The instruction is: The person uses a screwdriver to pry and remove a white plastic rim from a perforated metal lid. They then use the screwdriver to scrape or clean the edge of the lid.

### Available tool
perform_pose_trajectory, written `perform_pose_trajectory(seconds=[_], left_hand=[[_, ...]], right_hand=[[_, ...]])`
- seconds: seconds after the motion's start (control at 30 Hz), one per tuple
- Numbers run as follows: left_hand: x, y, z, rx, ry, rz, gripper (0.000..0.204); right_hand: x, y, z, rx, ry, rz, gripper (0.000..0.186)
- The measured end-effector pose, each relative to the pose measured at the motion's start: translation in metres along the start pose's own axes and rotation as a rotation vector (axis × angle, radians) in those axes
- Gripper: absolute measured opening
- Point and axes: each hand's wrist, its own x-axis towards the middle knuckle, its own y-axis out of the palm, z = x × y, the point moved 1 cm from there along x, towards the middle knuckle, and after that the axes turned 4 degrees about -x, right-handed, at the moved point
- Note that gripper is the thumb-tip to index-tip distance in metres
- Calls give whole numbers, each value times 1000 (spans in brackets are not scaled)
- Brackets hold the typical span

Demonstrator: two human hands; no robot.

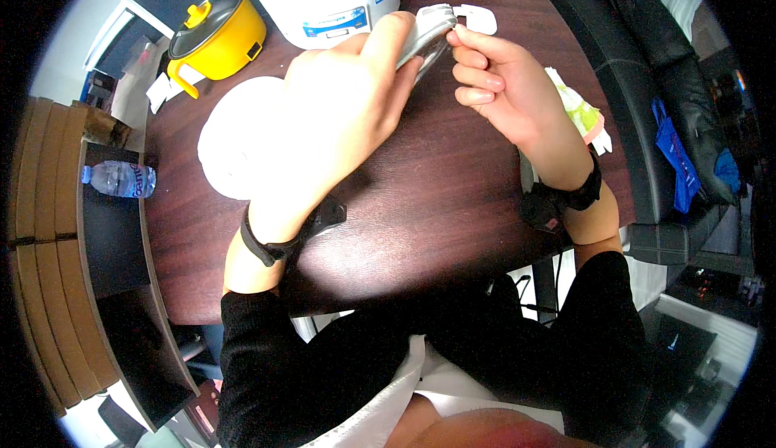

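My left hand (347, 96) is closed around a folded bundle of white cord (430, 29), held above the back middle of the dark wooden table (388, 230). My right hand (501, 84) pinches at the right end of this bundle with thumb and forefinger, its other fingers curled. A small white piece (477, 18), apparently a plug, shows just beyond the bundle; its detail is too small to tell. A round white object (234, 137) lies at the left, partly behind my left hand. Behind the hands stands a white appliance body (319, 24) with a blue label.
A yellow pot (230, 40) with a dark lid stands at the back left. A water bottle (120, 179) is beside the table's left edge, near stacked cardboard (56, 286). Crumpled paper with green scraps (580, 113) lies at the right, before a black sofa (663, 157) holding a blue bag (675, 161).
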Motion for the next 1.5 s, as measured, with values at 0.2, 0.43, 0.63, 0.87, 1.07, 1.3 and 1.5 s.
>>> perform_pose_trajectory(seconds=[0.2, 0.43, 0.63, 0.87, 1.07, 1.3, 1.5], left_hand=[[3, 1, 7, -25, -34, 15, 26], [3, 2, 19, -49, -101, -27, 29], [5, -5, 24, -121, -120, -40, 28], [5, -20, 31, -264, -261, -89, 29], [5, -17, 40, -284, -294, -110, 30], [6, -4, 31, -440, -259, -109, 30], [4, -4, 30, -360, -281, -19, 30]], right_hand=[[0, 2, 5, -394, -126, -56, 16], [3, 12, 6, -1540, -797, -340, 14], [0, 9, 8, -1524, -804, -377, 12], [1, 2, 15, -1580, -854, -390, 12], [0, 4, 14, -1611, -851, -395, 11], [2, 5, 8, -1644, -858, -322, 10], [2, 5, 9, -1756, -855, -366, 15]])
